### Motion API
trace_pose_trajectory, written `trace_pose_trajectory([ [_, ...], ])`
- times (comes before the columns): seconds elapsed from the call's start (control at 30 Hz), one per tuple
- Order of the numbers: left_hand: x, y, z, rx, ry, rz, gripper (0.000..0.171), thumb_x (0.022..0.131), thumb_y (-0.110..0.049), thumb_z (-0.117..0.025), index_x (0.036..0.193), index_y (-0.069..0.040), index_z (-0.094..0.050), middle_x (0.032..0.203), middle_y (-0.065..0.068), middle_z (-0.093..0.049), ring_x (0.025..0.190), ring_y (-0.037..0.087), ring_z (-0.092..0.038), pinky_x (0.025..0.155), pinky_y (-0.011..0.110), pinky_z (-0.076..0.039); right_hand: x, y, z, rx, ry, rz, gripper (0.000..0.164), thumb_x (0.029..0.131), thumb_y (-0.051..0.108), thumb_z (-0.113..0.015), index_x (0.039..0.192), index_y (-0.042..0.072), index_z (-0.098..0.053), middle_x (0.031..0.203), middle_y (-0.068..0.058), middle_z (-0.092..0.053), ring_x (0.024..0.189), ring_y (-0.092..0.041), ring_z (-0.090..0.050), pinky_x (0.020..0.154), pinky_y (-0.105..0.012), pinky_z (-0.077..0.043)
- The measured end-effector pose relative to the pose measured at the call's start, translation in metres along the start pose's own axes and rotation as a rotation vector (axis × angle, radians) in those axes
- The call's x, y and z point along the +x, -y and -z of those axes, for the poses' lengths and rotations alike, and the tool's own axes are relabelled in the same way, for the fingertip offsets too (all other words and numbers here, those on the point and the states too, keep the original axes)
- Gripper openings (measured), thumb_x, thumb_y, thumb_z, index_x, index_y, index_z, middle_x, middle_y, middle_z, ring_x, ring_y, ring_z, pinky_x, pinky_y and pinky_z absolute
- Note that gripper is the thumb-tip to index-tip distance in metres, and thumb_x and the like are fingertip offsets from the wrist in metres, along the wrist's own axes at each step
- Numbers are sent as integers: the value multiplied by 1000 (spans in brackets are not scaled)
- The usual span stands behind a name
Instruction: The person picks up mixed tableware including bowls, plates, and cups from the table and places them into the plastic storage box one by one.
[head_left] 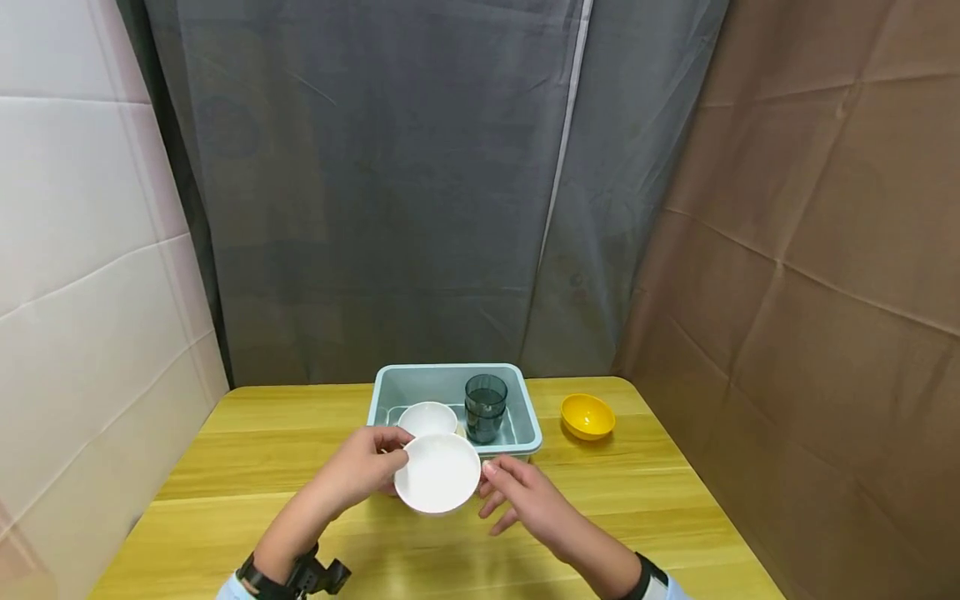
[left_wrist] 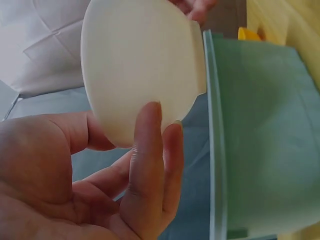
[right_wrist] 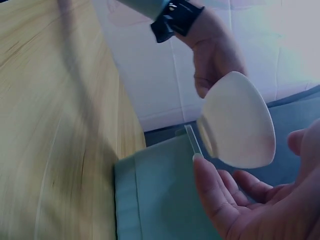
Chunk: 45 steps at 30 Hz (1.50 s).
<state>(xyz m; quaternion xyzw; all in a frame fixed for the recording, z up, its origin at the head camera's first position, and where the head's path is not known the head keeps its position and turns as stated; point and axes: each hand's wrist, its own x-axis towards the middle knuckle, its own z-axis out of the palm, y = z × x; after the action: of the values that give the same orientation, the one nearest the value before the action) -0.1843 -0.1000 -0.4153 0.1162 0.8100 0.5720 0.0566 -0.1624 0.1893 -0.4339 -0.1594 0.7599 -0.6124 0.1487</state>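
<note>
A white bowl (head_left: 437,475) is in the air in front of the pale blue basin (head_left: 534,433). My left hand (head_left: 369,464) pinches its left rim, the thumb on one side and fingers on the other; the left wrist view shows the bowl's rounded outside (left_wrist: 135,65) against those fingertips. On the bowl's right side is my right hand (head_left: 528,500), fingers spread and relaxed. The right wrist view puts its fingertips just below the bowl (right_wrist: 242,125), with a gap to the thumb. Inside the basin sit another white bowl (head_left: 427,417) and dark, see-through stacked cups (head_left: 486,407).
A yellow bowl (head_left: 588,417) stands to the right of the basin on the wood-grain table (head_left: 285,475). Grey cloth (head_left: 390,192) hangs behind the table, with a white sheet (head_left: 97,275) on the left and a brown one (head_left: 832,292) on the right.
</note>
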Motion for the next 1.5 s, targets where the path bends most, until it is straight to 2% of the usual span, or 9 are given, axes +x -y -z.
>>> trace_pose_trajectory([
  [0.17, 11, -8, 15, 30, 2, 9, 30, 99, -5, -66, 126, 5, -74, 111, 13, -72, 85, 23, -68, 69, 42, -68, -6, -9, 4, -45, 21, 1, 50, 121, 39, -43, 124, -4, -67, 110, -15, -70, 97, -32, -73, 76, -46, -66],
  [0.3, 25, -14, 31, 49, 14, 12, 32, 100, -6, -65, 129, 7, -71, 116, 16, -72, 87, 26, -68, 73, 41, -68, -9, -20, 7, -67, 46, -48, 53, 120, 42, -42, 121, -4, -68, 107, -13, -72, 96, -33, -73, 78, -47, -65],
  [0.47, 53, -25, 51, 107, 16, 29, 36, 101, -8, -66, 133, 7, -69, 118, 20, -71, 87, 28, -69, 76, 41, -68, -15, -32, 9, -112, 61, -121, 50, 119, 42, -46, 116, -2, -71, 103, -9, -72, 91, -29, -74, 76, -48, -65],
  [0.6, 79, -27, 60, 160, 39, 70, 38, 104, -11, -66, 137, 7, -67, 120, 21, -69, 85, 27, -70, 80, 39, -68, -19, -38, 9, -139, 59, -125, 44, 118, 38, -50, 111, 0, -71, 100, -9, -72, 88, -28, -74, 74, -49, -65],
  [0.83, 116, -17, 65, 208, 64, 100, 35, 106, -15, -65, 134, 6, -68, 119, 20, -69, 87, 27, -72, 83, 40, -67, -24, -47, 9, -174, 57, -152, 41, 118, 37, -51, 107, 3, -70, 98, -8, -73, 89, -31, -75, 74, -51, -64],
  [1.03, 136, -10, 66, 258, 84, 115, 32, 105, -14, -66, 130, 6, -70, 119, 22, -70, 89, 28, -71, 82, 38, -66, -27, -47, 11, -188, 63, -153, 40, 117, 37, -53, 106, 3, -70, 96, -8, -72, 88, -31, -74, 72, -47, -63],
  [1.17, 148, -8, 65, 305, 104, 117, 26, 106, -13, -67, 123, 6, -74, 121, 23, -72, 85, 26, -71, 84, 43, -67, -28, -49, 13, -187, 65, -147, 38, 117, 35, -54, 105, 3, -70, 95, -7, -71, 87, -30, -74, 71, -47, -63],
  [1.37, 165, -10, 59, 438, 88, 166, 13, 102, -9, -70, 94, 0, -76, 96, 12, -69, 77, 21, -67, 74, 34, -64, -29, -51, 15, -171, 79, -147, 40, 117, 36, -53, 104, 2, -70, 94, -8, -71, 86, -31, -74, 72, -50, -63],
  [1.5, 175, -13, 53, 534, 84, 211, 13, 101, -5, -71, 90, -1, -77, 88, 10, -67, 70, 20, -63, 66, 28, -60, -30, -54, 16, -177, 80, -155, 40, 117, 37, -52, 105, 3, -70, 94, -8, -72, 85, -29, -74, 71, -49, -63],
])
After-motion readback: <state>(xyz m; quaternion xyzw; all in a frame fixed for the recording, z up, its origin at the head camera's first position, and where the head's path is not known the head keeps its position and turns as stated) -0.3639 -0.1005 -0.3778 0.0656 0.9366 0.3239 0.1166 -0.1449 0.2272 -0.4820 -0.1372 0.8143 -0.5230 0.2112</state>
